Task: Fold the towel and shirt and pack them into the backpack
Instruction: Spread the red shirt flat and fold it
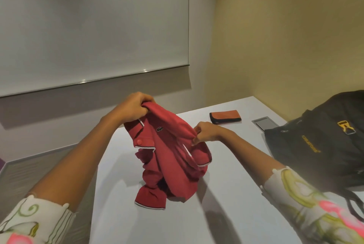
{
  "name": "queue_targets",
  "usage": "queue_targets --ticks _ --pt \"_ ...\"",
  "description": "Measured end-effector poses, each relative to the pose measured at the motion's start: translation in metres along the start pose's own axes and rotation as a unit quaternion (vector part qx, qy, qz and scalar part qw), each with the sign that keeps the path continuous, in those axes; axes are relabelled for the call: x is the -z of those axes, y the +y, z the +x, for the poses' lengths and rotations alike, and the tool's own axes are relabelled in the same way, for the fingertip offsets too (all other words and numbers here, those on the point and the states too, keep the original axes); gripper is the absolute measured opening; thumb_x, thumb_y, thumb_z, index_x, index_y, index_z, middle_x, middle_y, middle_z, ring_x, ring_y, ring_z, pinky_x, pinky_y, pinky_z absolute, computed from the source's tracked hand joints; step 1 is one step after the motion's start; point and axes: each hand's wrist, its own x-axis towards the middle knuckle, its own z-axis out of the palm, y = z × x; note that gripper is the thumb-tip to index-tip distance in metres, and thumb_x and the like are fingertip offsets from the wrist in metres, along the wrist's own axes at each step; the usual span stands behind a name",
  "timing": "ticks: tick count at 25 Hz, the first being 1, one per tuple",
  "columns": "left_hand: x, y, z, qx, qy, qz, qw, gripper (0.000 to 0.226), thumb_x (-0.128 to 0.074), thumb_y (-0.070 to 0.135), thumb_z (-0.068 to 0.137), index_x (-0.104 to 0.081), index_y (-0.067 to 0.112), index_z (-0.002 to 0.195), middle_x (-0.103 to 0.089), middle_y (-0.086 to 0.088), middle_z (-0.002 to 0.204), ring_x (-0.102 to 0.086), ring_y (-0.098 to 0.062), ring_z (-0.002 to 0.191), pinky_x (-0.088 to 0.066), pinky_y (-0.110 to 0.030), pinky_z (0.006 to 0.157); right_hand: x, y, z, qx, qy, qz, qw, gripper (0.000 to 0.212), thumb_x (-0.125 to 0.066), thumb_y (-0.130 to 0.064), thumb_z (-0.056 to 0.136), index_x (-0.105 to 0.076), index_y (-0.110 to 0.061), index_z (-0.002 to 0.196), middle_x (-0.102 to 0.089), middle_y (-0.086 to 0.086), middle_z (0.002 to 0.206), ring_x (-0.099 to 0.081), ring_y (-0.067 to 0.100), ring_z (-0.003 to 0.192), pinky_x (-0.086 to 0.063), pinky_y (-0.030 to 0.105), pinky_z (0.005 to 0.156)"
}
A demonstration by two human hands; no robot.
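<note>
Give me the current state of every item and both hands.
shirt: unfolded, bunched, lifted, hem touching table
left hand: gripping shirt
right hand: pinching shirt
towel: folded, lying flat
backpack: resting on table, opening not visible

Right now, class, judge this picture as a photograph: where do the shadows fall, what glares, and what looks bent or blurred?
Head view: shadows of the shirt and arms fall toward the camera on the table; small glints sit on the blind's bottom rail; the wide lens bows the blind's edge and the table's lines; the sleeves at the bottom corners are smeared and soft, while the shirt and backpack stay fairly sharp.
</note>
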Motion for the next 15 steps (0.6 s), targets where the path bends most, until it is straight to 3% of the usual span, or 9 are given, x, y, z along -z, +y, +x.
queue_targets --ticks 2,4,5,6,7,8,10,12,15 --pt "0.006 -0.017 -0.004 0.045 -0.003 0.002 0.999 0.033 -0.057 0.002 0.072 -0.063 0.034 0.069 -0.064 0.002 0.069 -0.060 -0.023 0.069 -0.047 -0.034 0.067 0.006 0.008 -0.007 -0.003 0.028 0.071 0.997 0.023 -0.074 -0.024 0.078 -0.068 -0.014 0.097 -0.070 0.005 0.096 -0.067 0.026 0.092 -0.054 0.036 0.081" --pt "0.008 -0.027 -0.011 0.100 -0.047 0.073 0.991 0.021 -0.070 0.015 0.073 -0.064 0.033 0.082 -0.066 0.001 0.081 -0.063 -0.026 0.083 -0.049 -0.034 0.074 0.019 0.007 -0.011 0.002 0.105 0.131 0.986 0.014 -0.073 -0.019 0.079 -0.061 -0.017 0.086 -0.067 0.006 0.088 -0.066 0.026 0.085 -0.053 0.036 0.075" --pt "0.005 -0.025 -0.016 0.113 -0.076 0.114 0.984 0.034 -0.076 0.032 0.067 -0.063 0.033 0.099 -0.066 0.002 0.093 -0.063 -0.025 0.091 -0.050 -0.036 0.082 0.028 0.001 -0.010 0.016 0.142 0.157 0.977 0.014 -0.073 -0.016 0.080 -0.059 -0.018 0.082 -0.065 0.005 0.084 -0.063 0.023 0.079 -0.051 0.035 0.071" --pt "-0.001 -0.018 -0.019 0.107 -0.103 0.124 0.981 0.066 -0.077 0.049 0.058 -0.058 0.031 0.119 -0.062 0.004 0.105 -0.061 -0.021 0.099 -0.049 -0.038 0.090 0.036 -0.009 -0.009 0.040 0.164 0.180 0.969 0.017 -0.073 -0.012 0.081 -0.058 -0.019 0.079 -0.064 0.004 0.079 -0.060 0.021 0.074 -0.049 0.034 0.069" --pt "-0.010 -0.005 -0.020 0.083 -0.123 0.094 0.985 0.093 -0.077 0.060 0.051 -0.049 0.029 0.134 -0.058 0.007 0.114 -0.058 -0.018 0.105 -0.047 -0.038 0.096 0.042 -0.023 -0.008 0.072 0.172 0.198 0.962 0.021 -0.073 -0.008 0.080 -0.058 -0.021 0.076 -0.064 0.003 0.076 -0.058 0.019 0.070 -0.047 0.033 0.067" --pt "-0.022 0.011 -0.019 0.055 -0.123 0.045 0.990 0.105 -0.081 0.061 0.050 -0.040 0.028 0.142 -0.054 0.008 0.120 -0.055 -0.014 0.110 -0.045 -0.037 0.098 0.047 -0.040 -0.006 0.104 0.169 0.198 0.960 0.023 -0.073 -0.005 0.079 -0.058 -0.023 0.075 -0.063 0.003 0.074 -0.056 0.017 0.068 -0.045 0.032 0.066" --pt "-0.044 0.042 -0.012 0.016 -0.079 -0.063 0.995 0.094 -0.088 0.043 0.060 -0.042 0.032 0.140 -0.058 0.009 0.123 -0.057 -0.012 0.111 -0.047 -0.032 0.095 0.046 -0.071 0.000 0.150 0.164 0.164 0.961 0.023 -0.074 -0.005 0.075 -0.060 -0.024 0.076 -0.062 0.001 0.072 -0.055 0.016 0.066 -0.044 0.031 0.065" --pt "-0.054 0.058 -0.002 0.044 0.015 -0.153 0.987 0.058 -0.086 0.032 0.066 -0.060 0.037 0.117 -0.069 0.005 0.106 -0.065 -0.016 0.100 -0.053 -0.031 0.086 0.042 -0.090 0.002 0.173 0.195 0.168 0.951 0.021 -0.074 -0.008 0.073 -0.060 -0.021 0.082 -0.062 0.001 0.073 -0.055 0.016 0.067 -0.047 0.031 0.062" --pt "-0.053 0.055 0.001 0.118 0.072 -0.238 0.961 0.021 -0.080 0.033 0.073 -0.073 0.034 0.093 -0.074 0.002 0.087 -0.071 -0.019 0.085 -0.057 -0.038 0.083 0.036 -0.082 -0.004 0.165 0.183 0.315 0.917 0.040 -0.078 -0.012 0.075 -0.059 -0.017 0.110 -0.064 0.007 0.099 -0.064 0.018 0.085 -0.057 0.032 0.070"
